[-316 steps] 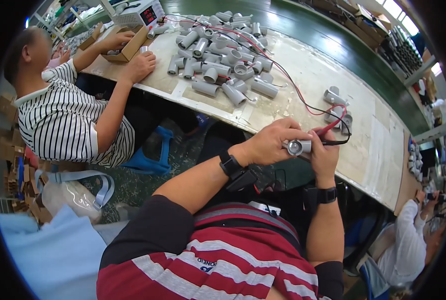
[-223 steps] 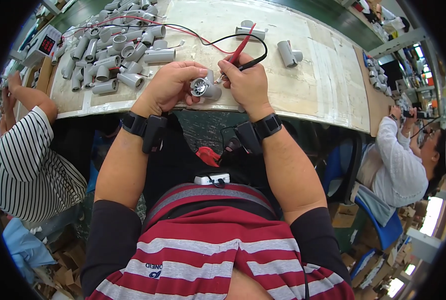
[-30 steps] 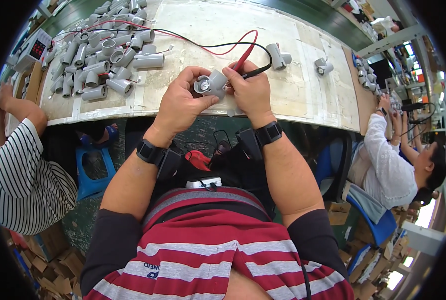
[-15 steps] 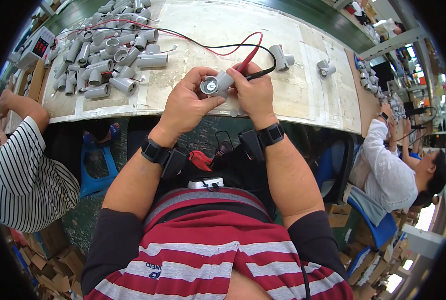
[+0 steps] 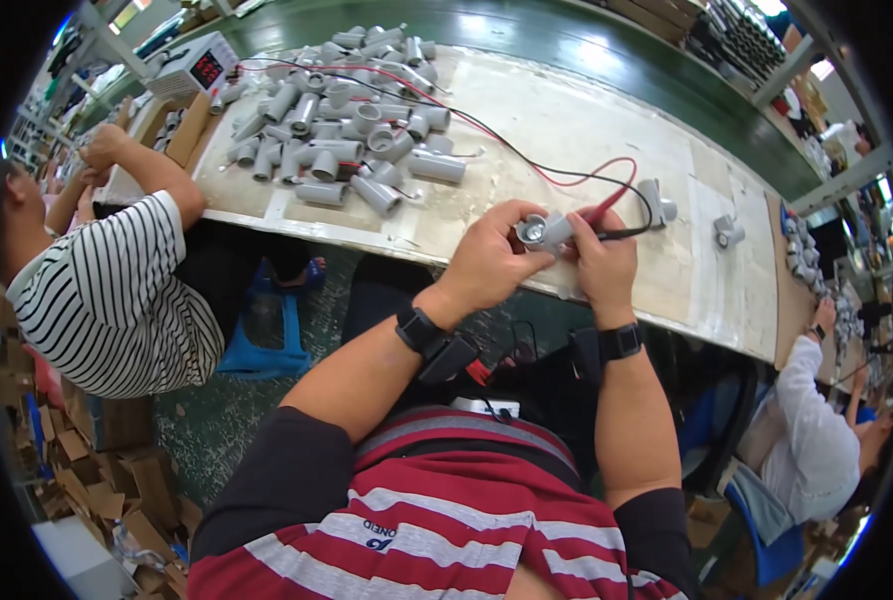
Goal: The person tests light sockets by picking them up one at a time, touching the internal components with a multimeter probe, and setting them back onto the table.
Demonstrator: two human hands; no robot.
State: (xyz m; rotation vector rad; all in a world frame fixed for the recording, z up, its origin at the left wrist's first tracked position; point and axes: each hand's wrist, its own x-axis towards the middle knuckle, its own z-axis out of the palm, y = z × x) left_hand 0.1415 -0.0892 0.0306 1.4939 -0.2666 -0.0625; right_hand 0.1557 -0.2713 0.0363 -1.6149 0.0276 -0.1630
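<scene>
Both my hands hold a grey plastic pipe fitting just over the near edge of the table. A round metallic-looking part shows inside its open end, which faces me. My left hand is closed around the fitting's left side, thumb along the bottom. My right hand grips the right side and also holds a red test probe and a black test probe. The probe tips are hidden by my fingers and the fitting.
A heap of grey fittings covers the table's left part. Thin red and black leads run from a white power supply box across the table. Two single fittings lie to the right. People sit on both sides.
My view has swung left, so the table and hands appear farther right and lower. Both hands keep their hold on the fitting and probes.
</scene>
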